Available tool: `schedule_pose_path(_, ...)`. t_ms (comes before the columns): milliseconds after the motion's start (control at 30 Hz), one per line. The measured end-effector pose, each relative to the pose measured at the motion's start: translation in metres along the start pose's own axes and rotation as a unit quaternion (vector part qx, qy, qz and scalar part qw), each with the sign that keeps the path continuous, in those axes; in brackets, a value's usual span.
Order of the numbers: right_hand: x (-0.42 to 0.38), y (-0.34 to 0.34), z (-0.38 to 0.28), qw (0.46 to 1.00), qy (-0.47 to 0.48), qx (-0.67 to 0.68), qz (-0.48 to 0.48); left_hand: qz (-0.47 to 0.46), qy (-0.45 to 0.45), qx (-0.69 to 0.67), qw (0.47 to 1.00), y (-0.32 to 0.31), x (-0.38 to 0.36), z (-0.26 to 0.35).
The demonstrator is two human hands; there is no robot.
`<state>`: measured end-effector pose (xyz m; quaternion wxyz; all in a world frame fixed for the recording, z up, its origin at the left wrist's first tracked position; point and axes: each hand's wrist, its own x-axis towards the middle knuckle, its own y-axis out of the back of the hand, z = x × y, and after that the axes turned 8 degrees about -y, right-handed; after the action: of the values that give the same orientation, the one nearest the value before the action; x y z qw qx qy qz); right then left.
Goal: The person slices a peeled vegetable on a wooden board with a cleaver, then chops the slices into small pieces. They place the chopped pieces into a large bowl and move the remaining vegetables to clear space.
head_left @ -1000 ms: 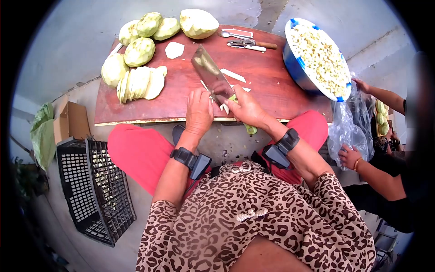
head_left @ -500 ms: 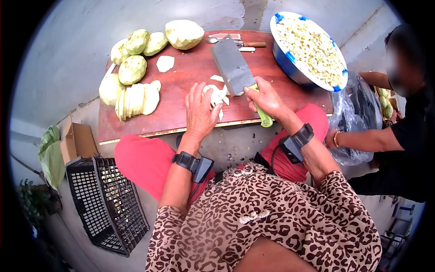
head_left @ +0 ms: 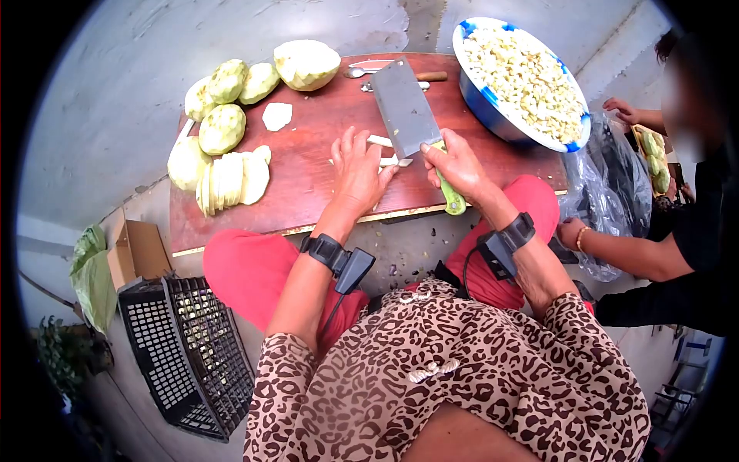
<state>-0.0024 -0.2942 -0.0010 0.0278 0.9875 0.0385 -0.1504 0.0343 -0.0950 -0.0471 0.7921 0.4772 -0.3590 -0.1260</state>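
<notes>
Cutting appears in hand: right hand (head_left: 454, 165) grips the cleaver (head_left: 403, 108); left hand (head_left: 359, 173), loosely spread, is at pale strips (head_left: 379, 141). Another cut would call for steadying these.

On the worktop (head_left: 300, 169), gourds (head_left: 222, 128) cluster at the far left, with slices (head_left: 231, 183) in a row just nearer. Right of the cluster lies a lone piece (head_left: 277, 116), with a larger gourd (head_left: 306, 65) beyond it. A spoon (head_left: 356, 72) lies at the far middle. The basin (head_left: 500, 115) stands far right, with cubes (head_left: 523, 85) in it. Strips (head_left: 396, 162) lie near the middle, between left hand (head_left: 360, 173) and right hand (head_left: 458, 165); the cleaver (head_left: 404, 108) extends far and left from the right hand. Left of the worktop, a crate (head_left: 182, 339) stands near, a carton (head_left: 142, 246) behind it. Right of the worktop is a plastic bag (head_left: 608, 185).
</notes>
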Motion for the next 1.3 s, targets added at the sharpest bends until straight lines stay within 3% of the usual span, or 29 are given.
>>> schedule_pose_path(267,-0.008,0.018,0.012,0.997,-0.015,0.019,0.072,-0.089,-0.011,0.022,0.996,-0.022,0.029,0.006)
schedule_pose_path(433,-0.013,0.023,0.016,0.996,-0.021,0.033,0.078,-0.095,-0.059,0.044,0.993,-0.008,0.037,-0.019)
schedule_pose_path(567,-0.013,0.025,0.024,0.994,-0.038,0.056,0.082,-0.145,-0.044,0.071,0.986,0.003,0.040,-0.039)
schedule_pose_path(667,-0.016,0.025,0.032,0.994,-0.053,0.058,0.080,-0.143,-0.052,0.026,0.988,0.008,0.037,-0.033)
schedule_pose_path(867,-0.018,0.023,0.047,0.994,-0.063,0.060,0.065,-0.228,-0.071,0.021,0.971,0.006,0.040,-0.029)
schedule_pose_path(1300,-0.017,0.019,0.057,0.993,-0.067,0.072,0.062,-0.226,-0.029,-0.036,0.973,0.037,0.009,-0.072)
